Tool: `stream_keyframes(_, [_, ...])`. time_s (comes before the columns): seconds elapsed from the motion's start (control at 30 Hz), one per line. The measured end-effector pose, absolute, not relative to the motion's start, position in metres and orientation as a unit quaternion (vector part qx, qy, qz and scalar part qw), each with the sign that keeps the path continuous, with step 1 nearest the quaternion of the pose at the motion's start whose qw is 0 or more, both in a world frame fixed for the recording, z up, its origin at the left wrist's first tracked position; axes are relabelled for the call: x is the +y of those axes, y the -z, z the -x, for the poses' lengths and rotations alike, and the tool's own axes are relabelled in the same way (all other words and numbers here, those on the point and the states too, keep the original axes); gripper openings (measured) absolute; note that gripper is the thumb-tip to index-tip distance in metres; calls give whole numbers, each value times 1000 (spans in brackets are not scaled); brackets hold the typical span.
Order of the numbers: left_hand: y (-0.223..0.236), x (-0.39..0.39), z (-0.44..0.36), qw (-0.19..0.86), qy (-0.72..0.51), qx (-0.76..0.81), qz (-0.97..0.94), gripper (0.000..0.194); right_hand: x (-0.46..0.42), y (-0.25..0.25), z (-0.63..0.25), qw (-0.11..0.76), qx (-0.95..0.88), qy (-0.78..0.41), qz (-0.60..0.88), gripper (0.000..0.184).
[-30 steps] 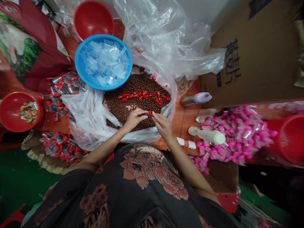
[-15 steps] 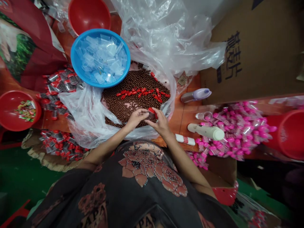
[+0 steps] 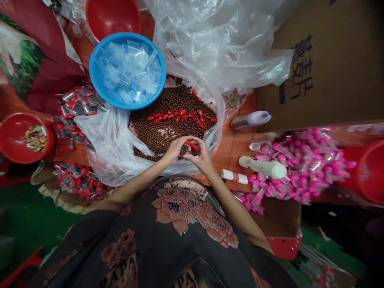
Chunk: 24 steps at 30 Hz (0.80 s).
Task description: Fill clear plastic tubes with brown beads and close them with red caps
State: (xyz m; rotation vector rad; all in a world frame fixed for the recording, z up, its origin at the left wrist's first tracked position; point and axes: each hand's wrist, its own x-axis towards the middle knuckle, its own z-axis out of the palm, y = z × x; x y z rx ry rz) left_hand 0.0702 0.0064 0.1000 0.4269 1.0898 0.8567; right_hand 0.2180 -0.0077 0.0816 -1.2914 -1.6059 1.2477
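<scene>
Over the near edge of a heap of small brown balls [image 3: 180,96], my two hands meet. My left hand [image 3: 172,153] is closed round a small clear container [image 3: 184,150] filled with the brown balls. In my right hand [image 3: 202,157] a red cap [image 3: 192,145] is pinched at the container's top; whether it is fully seated I cannot tell. Several loose red caps [image 3: 181,114] lie in a band across the heap. The balls rest on a clear plastic bag [image 3: 111,148] spread on the orange table.
A blue basin [image 3: 93,76] of empty clear containers stands beyond on the left, near a red bowl [image 3: 114,16]. Filled red-capped containers [image 3: 79,104] lie left. To the right are a bottle [image 3: 264,166], a tumbler [image 3: 250,120], pink-capped containers [image 3: 303,168] and a cardboard box [image 3: 336,72].
My hands have turned the container so that its ball-filled body now shows at my left fingers. The red cap has tilted beside it. The camera view has shifted slightly.
</scene>
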Motion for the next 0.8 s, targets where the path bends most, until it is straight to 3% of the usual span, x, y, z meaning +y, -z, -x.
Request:
stream_keyframes(0.1, [-107, 7, -65, 764, -372, 493, -186, 51, -5, -86, -220, 414, -497, -554, 524, 35])
stream_keyframes(0.2, [-110, 6, -63, 772, -355, 487, -202, 56, 0, -90, -222, 408, -482, -543, 553, 25])
stream_keyframes(0.33, [-102, 4, -66, 765, -346, 502, -206, 52, 5, -95, -222, 359, -601, -446, 557, 37])
stream_keyframes(0.5, [-89, 0, -69, 740, -379, 516, -207, 62, 2, -96, -218, 193, -799, -340, 458, 79])
stream_keyframes(0.57, [-86, -1, -69, 741, -375, 512, -219, 64, 0, -96, -215, 162, -818, -309, 458, 87])
stream_keyframes(0.8, [-75, -2, -63, 640, -441, 570, -267, 27, -3, -93, -202, 136, -853, -214, 456, 71])
